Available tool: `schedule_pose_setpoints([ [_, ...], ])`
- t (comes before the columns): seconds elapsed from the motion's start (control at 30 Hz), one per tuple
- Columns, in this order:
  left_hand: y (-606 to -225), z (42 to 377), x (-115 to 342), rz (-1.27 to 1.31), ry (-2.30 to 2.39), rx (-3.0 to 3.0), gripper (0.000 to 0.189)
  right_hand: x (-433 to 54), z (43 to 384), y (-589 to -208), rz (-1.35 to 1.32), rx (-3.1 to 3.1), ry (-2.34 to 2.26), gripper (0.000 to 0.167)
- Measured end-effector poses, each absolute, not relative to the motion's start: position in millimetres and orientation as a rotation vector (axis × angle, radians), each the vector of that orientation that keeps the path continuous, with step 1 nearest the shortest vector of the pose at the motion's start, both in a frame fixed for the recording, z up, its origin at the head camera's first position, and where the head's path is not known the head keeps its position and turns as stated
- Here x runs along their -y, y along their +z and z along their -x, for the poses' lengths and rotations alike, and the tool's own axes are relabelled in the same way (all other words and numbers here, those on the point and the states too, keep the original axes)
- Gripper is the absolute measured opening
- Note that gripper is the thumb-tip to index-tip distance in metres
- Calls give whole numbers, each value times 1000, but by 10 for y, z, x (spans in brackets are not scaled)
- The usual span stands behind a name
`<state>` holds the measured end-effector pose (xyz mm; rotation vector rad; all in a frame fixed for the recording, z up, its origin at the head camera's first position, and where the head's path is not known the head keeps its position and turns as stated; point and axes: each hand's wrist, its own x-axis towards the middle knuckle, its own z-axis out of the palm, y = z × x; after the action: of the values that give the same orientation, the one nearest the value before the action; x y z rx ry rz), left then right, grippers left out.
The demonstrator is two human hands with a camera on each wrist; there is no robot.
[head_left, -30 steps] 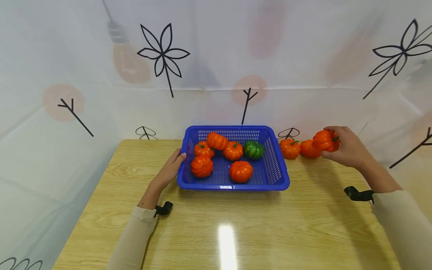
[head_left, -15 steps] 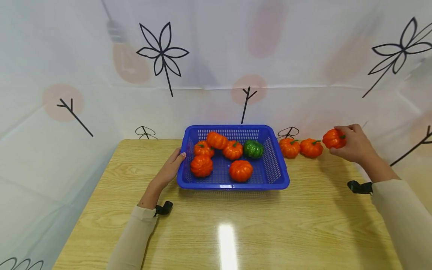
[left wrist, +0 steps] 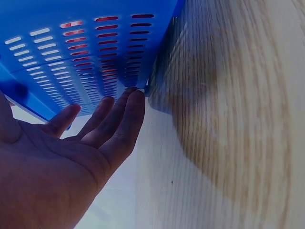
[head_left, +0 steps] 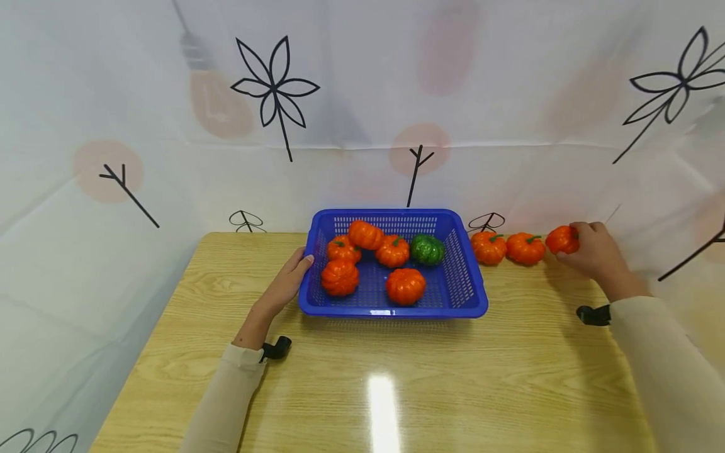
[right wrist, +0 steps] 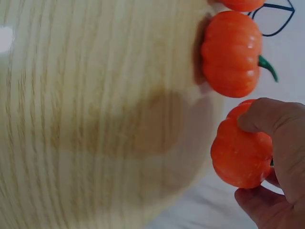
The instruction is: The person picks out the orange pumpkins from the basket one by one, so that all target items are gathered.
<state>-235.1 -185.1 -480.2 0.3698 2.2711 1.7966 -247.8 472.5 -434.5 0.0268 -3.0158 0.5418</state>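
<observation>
My right hand [head_left: 597,253] grips a small orange toy pumpkin [right wrist: 240,150] between thumb and fingers, at the right end of a row by the table's back edge. Beside it sit two more orange pumpkins, one nearer [head_left: 525,249] and one farther left [head_left: 488,248], their green stems showing. My left hand [head_left: 286,282] holds the left rim of a blue plastic basket [head_left: 391,312], thumb over the rim and fingers along the outer wall. Inside the basket lie several orange pumpkins [head_left: 405,287] and one green pumpkin [head_left: 427,250].
The basket stands on a light wood-grain table [head_left: 351,377]. A white cloth [head_left: 362,113] with printed leaves and twigs hangs behind the table's back edge. Each wrist wears a black camera mount, such as the left mount [head_left: 277,348].
My right hand has carried its pumpkin to the right, from in front of the second pumpkin, and then lowered it beside the row. The left hand and basket have stayed in place.
</observation>
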Motion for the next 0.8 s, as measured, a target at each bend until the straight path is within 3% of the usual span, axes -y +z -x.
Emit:
schedule_pose_setpoints([
  [0.8, -4768, 2326, 1833, -371, 1799, -2272, 58, -4729, 2475, -4600, 25, 3031, 566, 72],
])
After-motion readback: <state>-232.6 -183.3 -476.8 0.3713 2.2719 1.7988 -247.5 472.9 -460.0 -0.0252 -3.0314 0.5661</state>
